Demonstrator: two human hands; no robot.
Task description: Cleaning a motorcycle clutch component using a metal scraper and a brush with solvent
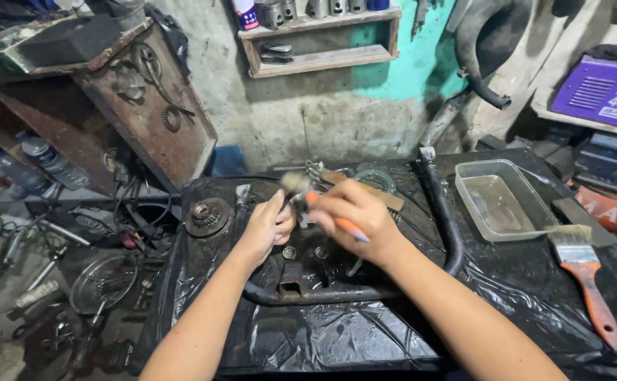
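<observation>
My right hand (354, 215) grips a small brush with an orange handle (347, 226); its pale bristles (294, 183) point up and left. My left hand (267, 229) is closed around a small dark metal part, held right beside the bristles. Both hands hover over a table covered in black plastic sheeting (322, 331). Below them lie a black bent metal tube (449, 226) and two small round metal pieces (305, 252).
A clear plastic tray (502, 201) holding murky liquid sits at the right, with a larger orange-handled paintbrush (587, 271) beside it. A dark gear (208, 215) lies left of my hands. Wall shelf, purple machine and cluttered floor parts surround the table.
</observation>
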